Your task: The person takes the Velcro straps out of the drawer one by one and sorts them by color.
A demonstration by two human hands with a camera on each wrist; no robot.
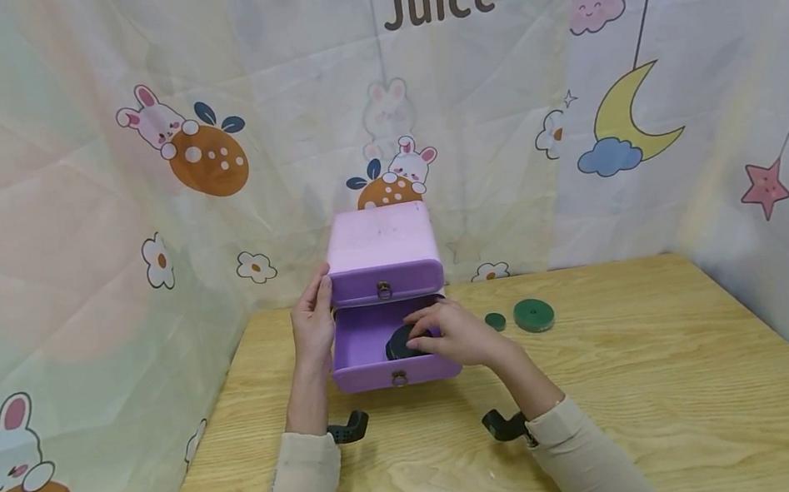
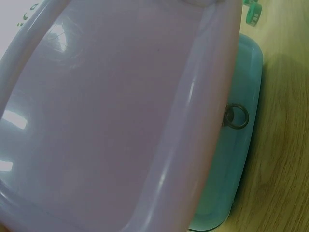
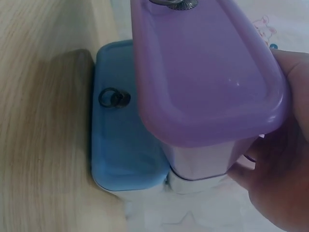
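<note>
A small drawer cabinet (image 1: 380, 238) with a pink top stands at the back of the table. Its purple middle drawer (image 1: 363, 378) is pulled out, below a closed purple top drawer (image 1: 355, 287). Dark round discs (image 1: 397, 343) lie in the open drawer, one partly over another. My right hand (image 1: 462, 336) reaches in from the right, thumb and fingers pinching the upper dark disc. Along the cabinet's left side my left hand (image 1: 313, 323) presses with fairly straight fingers. The right wrist view shows a blue bottom drawer (image 3: 128, 145), closed, with a ring pull.
Right of the cabinet, a larger green roll (image 1: 534, 315) and a smaller green roll (image 1: 495, 322) lie on the wooden table (image 1: 655, 377). Printed cloth (image 1: 311, 81) hangs behind and at both sides. Dark wrist-camera mounts (image 1: 505, 425) stick out from the sleeves.
</note>
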